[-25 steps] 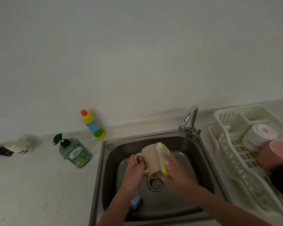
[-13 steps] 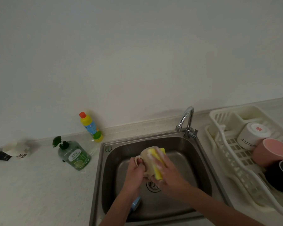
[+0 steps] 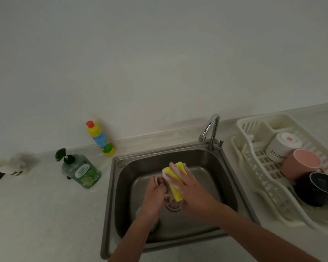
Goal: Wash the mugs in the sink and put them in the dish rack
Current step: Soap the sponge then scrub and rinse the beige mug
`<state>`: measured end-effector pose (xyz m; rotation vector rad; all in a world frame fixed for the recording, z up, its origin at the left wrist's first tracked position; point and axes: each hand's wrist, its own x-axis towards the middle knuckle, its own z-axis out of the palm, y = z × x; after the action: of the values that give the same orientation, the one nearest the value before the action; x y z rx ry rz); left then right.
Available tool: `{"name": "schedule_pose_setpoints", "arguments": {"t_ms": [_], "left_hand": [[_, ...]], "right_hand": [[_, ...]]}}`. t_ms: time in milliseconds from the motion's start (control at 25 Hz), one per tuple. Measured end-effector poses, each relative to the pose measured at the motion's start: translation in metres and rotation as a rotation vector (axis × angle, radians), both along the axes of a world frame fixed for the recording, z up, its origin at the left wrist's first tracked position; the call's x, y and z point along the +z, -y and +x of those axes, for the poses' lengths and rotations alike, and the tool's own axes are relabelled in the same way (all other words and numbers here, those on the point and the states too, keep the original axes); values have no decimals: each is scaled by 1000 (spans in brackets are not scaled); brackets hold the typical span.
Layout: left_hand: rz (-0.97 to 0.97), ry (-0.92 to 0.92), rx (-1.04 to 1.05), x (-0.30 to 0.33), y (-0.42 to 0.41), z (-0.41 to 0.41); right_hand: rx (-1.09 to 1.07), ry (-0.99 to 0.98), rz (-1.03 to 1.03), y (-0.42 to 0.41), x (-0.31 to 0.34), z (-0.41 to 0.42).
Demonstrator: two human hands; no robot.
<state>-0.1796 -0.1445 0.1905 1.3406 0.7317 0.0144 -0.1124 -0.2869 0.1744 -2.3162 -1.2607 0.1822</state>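
Head view, centre of frame, over the stainless-steel sink basin (image 3: 212,178). The left hand (image 3: 155,193) has its fingers curled through the handle of the beige ceramic mug (image 3: 166,183), holding it above the round drain strainer (image 3: 172,206). The mug is mostly covered; its orientation cannot be told with certainty.

The right hand (image 3: 192,190) presses a yellow rectangular sponge (image 3: 173,181) flat against the mug's side, fingers wrapped over the sponge. The sponge's long axis runs from upper right to lower left of the frame. Soap film shows on the fingers.

Key relation: the white plastic dish rack (image 3: 243,163) lies at the right edge of the frame, on the right hand's side, while the mug hangs from the left hand. Judgement: scrubbing step, rinse not yet done; the curved chrome tap (image 3: 210,129) stands directly behind the mug.

A pale blue object (image 3: 137,211) shows under the left wrist, probably another mug.
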Motion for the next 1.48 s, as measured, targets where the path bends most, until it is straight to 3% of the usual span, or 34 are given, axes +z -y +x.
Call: {"name": "schedule_pose_setpoints", "arguments": {"t_ms": [80,160,200,240,400,440,480,600,640,720,840,880,920,1040,1120,1280,1320,1360,1480], "left_hand": [[-28,27,-24,7,-1,-3],[-155,60,34,15,-5,-4],[-197,72,73,17,-8,-3],[-194,75,100,17,-11,-1],[23,37,17,13,-8,4],[26,34,-8,13,-6,2],[1,33,-19,14,-7,0],[-192,61,35,18,-16,-2],[-219,67,65,18,-17,-2],[-118,45,87,17,-16,0],[111,17,6,8,-9,2],[128,22,-19,6,-8,1],[105,25,-30,6,-9,0],[-142,48,18,13,-14,-2],[-208,67,81,15,-15,-3],[67,27,-16,10,-7,3],[100,24,-51,8,-3,3],[102,26,-68,7,-1,2],[-49,46,-7,10,-5,-2]], "right_hand": [[-61,-96,55,-3,10,8],[-213,-429,225,0,12,15],[-223,-473,284,3,12,14],[-204,-452,305,5,11,9],[-17,103,191,-4,2,-5],[-6,158,151,-9,4,-2],[-40,110,122,-12,7,2],[-173,-398,274,-9,13,16],[-187,-475,324,-6,12,13],[-163,-371,320,-5,2,2],[-59,72,65,-17,-13,-9],[-61,116,23,-19,-12,-5],[-76,70,35,-20,-7,1],[-179,-472,197,-10,5,16],[-183,-551,272,-3,5,9],[-67,-1,65,-9,-6,3],[-63,43,34,-10,-5,8],[-72,-1,26,-10,-3,14],[-187,-475,161,-4,2,21]]}}
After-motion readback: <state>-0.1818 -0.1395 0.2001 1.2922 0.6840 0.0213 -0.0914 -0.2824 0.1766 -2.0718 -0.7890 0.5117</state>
